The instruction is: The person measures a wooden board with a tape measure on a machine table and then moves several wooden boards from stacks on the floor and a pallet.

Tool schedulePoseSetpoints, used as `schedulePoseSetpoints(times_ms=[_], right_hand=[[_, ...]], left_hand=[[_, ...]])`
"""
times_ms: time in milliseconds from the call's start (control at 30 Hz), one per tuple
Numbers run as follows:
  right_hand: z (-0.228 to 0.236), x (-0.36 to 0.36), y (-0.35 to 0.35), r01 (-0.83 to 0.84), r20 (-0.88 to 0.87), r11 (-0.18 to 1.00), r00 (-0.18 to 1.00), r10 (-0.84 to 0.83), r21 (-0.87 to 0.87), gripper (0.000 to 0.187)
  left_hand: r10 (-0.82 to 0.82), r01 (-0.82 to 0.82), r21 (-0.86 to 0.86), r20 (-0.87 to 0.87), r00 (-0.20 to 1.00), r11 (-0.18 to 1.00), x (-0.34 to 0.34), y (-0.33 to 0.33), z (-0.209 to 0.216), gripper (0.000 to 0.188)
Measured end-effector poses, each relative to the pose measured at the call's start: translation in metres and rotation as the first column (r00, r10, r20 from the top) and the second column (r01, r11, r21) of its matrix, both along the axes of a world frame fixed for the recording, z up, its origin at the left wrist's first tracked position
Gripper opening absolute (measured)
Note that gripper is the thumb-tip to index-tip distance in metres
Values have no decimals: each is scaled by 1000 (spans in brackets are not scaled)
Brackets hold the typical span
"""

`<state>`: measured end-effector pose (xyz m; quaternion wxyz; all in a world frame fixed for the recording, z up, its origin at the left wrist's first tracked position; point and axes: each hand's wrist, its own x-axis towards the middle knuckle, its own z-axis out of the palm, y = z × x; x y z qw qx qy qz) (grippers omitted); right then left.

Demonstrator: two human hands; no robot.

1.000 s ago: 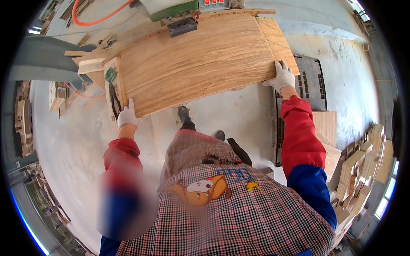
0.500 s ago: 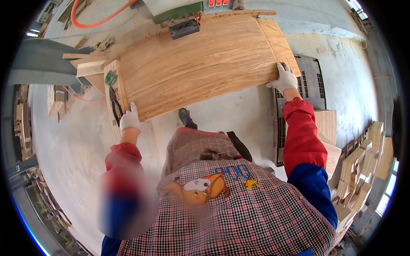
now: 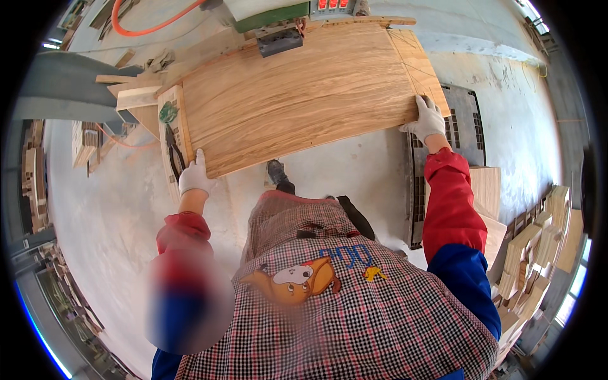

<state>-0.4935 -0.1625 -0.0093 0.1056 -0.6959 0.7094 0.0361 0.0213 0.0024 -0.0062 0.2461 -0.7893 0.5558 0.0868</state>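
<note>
A broad wood-grained panel point(image 3: 297, 95) lies flat on a worktable in front of me, slightly tilted across the view. My left hand point(image 3: 195, 176), in a white glove, is at its near left corner with the index finger along the edge. At the near right, my gloved right hand point(image 3: 426, 120) grips the panel's edge, fingers on top and thumb toward the front side. Fingers under the panel are hidden. Close to my left hand, dark-handled pliers point(image 3: 173, 151) rest on a narrow wooden ledge point(image 3: 180, 120), below a small green tangle point(image 3: 168, 112).
A green and grey machine point(image 3: 272, 19) with a dark block point(image 3: 280, 42) stands over the panel's far edge. Red switches point(image 3: 332, 5) and an orange hose point(image 3: 136, 33) are nearby. A black slatted platform point(image 3: 465, 117) stands at right, with stacked wood pieces point(image 3: 525, 247) beyond.
The whole view has shifted slightly, with the machine and table a little farther right. Both hands keep their places on the panel.
</note>
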Motion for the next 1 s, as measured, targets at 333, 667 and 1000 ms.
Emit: schedulePoseSetpoints(times_ms=[333,667,1000], right_hand=[[3,4,0,3,-45,1000,999,-1,29,99],[1,2,-2,-15,-44,999,999,17,36,100],[-3,1,-3,-42,-37,999,998,43,34,98]], left_hand=[[28,-29,-48,-5,1000,998,-4,4,-1,92],[15,-17,-108,-20,1000,994,-1,7,-6,88],[-4,-2,-182,-30,1000,983,3,13,-17,88]])
